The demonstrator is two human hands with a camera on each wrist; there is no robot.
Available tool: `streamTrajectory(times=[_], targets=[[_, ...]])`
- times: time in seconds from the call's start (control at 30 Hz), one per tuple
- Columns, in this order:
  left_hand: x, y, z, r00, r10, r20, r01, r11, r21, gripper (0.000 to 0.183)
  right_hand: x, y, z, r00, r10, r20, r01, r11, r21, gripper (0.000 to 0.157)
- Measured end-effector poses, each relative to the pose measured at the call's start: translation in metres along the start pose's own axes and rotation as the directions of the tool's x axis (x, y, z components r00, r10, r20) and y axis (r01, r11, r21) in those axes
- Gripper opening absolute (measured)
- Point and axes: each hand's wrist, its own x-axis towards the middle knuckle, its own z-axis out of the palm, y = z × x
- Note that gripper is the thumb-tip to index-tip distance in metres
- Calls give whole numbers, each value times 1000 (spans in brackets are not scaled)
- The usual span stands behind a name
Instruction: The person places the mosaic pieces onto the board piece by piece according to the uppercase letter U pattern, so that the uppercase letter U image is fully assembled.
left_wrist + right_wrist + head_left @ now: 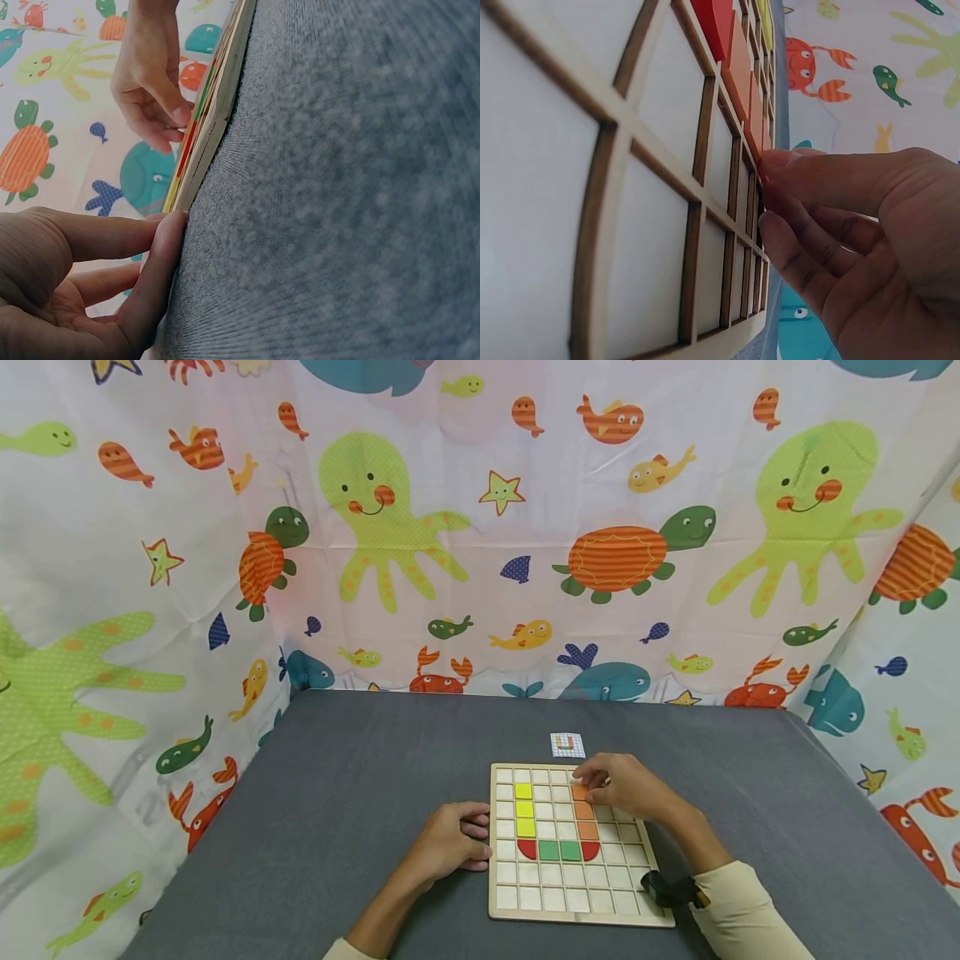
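A wooden grid board (532, 916) with white cells lies flat on the grey table. My left hand (448, 843) touches its left edge with thumb and fingertips, also seen from the side in the left wrist view. On the board, yellow tiles (524, 809) form a left column and orange tiles (587, 831) a right one. Two green tiles (549, 850) sit between two rounded red tiles (527, 849) along the bottom. My right hand (626, 785) pinches the topmost orange tile (579, 792) between thumb and finger; the hand partly hides it.
A small pattern card (567, 745) with a coloured U on a grid lies just behind the board. The grey table (375, 777) extends around it. A curtain (480, 543) with sea animals hangs behind and at both sides. A dark watch-like band (667, 889) is on the right wrist.
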Motion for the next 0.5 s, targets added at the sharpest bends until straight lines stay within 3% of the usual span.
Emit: streamTrajectory(times=[0.27,0.5], targets=[[1,0,1,1000,-4,5,4,1000,-10,65,-10,1,-4,999,14,-42,-15,1000,-18,28],[2,2,-3,1000,6,5,-6,1000,2,57,-33,6,-22,996,15,-89,-22,996,-84,26]])
